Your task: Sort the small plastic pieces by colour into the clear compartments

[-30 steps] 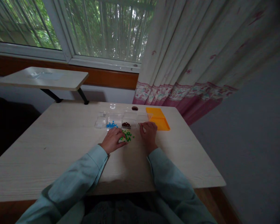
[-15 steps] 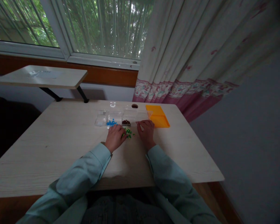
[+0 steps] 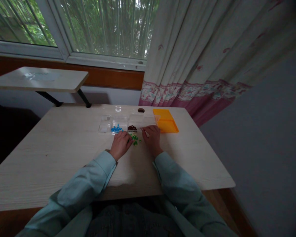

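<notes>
A small heap of green beads (image 3: 134, 139) lies on the pale wooden table (image 3: 64, 148) between my hands. My left hand (image 3: 120, 145) rests just left of the heap with its fingers curled together at the beads; what they pinch is too small to see. On the right of the heap my right hand (image 3: 150, 137) is closed round a thin pale stick that points up and left. Behind the hands stands a clear compartment box (image 3: 106, 124) holding blue beads (image 3: 116, 128) and brown beads (image 3: 132, 127).
An orange tray (image 3: 165, 121) lies right of the clear box. A round cable hole (image 3: 141, 110) sits near the table's far edge. A second small table (image 3: 39, 78) stands at the back left under the window. A curtain (image 3: 199, 56) hangs at the right.
Both hands have drawn slightly closer together around the green beads. The view has shifted a little; the boxes and the tray stay in place.
</notes>
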The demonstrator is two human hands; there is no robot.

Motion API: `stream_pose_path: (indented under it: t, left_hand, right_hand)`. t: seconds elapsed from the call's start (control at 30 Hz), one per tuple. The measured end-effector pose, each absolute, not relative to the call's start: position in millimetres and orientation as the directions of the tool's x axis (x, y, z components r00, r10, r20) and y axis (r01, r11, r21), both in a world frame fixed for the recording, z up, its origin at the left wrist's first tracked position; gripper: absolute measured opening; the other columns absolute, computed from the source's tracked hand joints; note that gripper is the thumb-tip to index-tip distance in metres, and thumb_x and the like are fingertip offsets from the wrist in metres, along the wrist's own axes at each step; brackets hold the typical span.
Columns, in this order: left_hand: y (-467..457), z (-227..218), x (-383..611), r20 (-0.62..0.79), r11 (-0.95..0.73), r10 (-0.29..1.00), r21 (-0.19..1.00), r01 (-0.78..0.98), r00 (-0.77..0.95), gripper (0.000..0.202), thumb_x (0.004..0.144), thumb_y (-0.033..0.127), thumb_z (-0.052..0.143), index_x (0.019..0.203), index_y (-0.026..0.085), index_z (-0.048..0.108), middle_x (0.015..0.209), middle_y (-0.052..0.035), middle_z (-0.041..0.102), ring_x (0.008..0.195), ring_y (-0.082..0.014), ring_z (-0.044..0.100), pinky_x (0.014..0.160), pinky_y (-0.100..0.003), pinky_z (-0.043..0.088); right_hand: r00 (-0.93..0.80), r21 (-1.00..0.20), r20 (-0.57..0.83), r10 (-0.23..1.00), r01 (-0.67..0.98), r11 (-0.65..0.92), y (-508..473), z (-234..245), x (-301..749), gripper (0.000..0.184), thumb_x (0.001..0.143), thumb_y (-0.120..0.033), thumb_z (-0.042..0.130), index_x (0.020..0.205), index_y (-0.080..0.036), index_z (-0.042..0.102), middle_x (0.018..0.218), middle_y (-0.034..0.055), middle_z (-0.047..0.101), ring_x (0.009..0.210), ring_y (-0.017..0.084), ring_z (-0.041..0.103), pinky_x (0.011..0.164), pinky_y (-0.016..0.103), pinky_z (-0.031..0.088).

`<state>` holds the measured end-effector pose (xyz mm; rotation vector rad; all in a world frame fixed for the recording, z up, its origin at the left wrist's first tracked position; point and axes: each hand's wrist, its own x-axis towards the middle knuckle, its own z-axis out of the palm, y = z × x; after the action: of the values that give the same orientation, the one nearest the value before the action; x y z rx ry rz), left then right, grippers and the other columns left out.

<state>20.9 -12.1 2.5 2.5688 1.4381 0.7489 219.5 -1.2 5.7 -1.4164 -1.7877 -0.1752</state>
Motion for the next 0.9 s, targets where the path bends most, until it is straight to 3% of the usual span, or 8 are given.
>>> stream_pose_path:
  t: [0.27,0.43,0.63,0.9]
  left_hand:
    - [-0.3,-4.2,13.6,0.495,-0.568,0.812,0.548,0.614,0.309,0.019,0.093,0.032,0.049,0.085,0.018,0.059,0.086,-0.0060,0.056,0.089,-0.0206,0.052,0.082,-0.036,0.043]
    - [2.8,-4.5,9.5,0.484,-0.518,0.851,0.706,0.484,0.204,0.025,0.095,0.036,0.046,0.081,0.019,0.058,0.083,-0.0040,0.054,0.083,-0.0171,0.052,0.078,-0.032,0.045]
    - [2.2,-2.1,12.1,0.445,-0.496,0.868,0.744,0.448,0.222,0.024,0.093,0.036,0.049,0.078,0.019,0.058,0.079,-0.0033,0.054,0.080,-0.0168,0.052,0.075,-0.031,0.044]
    - [-0.8,-3.5,19.5,0.439,-0.511,0.860,0.743,0.432,0.261,0.023,0.094,0.035,0.048,0.082,0.018,0.057,0.083,-0.0040,0.054,0.085,-0.0172,0.051,0.078,-0.031,0.043]
  right_hand:
    - [-0.086,-0.373,0.655,0.750,0.827,0.421,-2.6,2.2,214.2,0.014,0.088,-0.024,0.059,0.091,-0.021,0.072,0.086,0.0049,0.068,0.091,0.020,0.055,0.088,0.036,0.039]
    - [-0.141,-0.433,0.602,0.786,0.769,0.470,-8.4,4.9,203.9,0.019,0.092,-0.029,0.054,0.092,-0.021,0.071,0.086,0.0044,0.068,0.088,0.018,0.057,0.088,0.036,0.040]
    - [-0.225,-0.453,0.534,0.815,0.738,0.501,-18.1,9.1,187.1,0.030,0.097,-0.036,0.044,0.089,-0.019,0.067,0.085,0.0052,0.067,0.087,0.019,0.056,0.083,0.034,0.040]
    - [-0.228,-0.418,0.519,0.824,0.773,0.477,-20.5,4.8,177.4,0.032,0.100,-0.029,0.033,0.085,-0.018,0.058,0.083,0.0064,0.062,0.084,0.020,0.051,0.081,0.033,0.038]
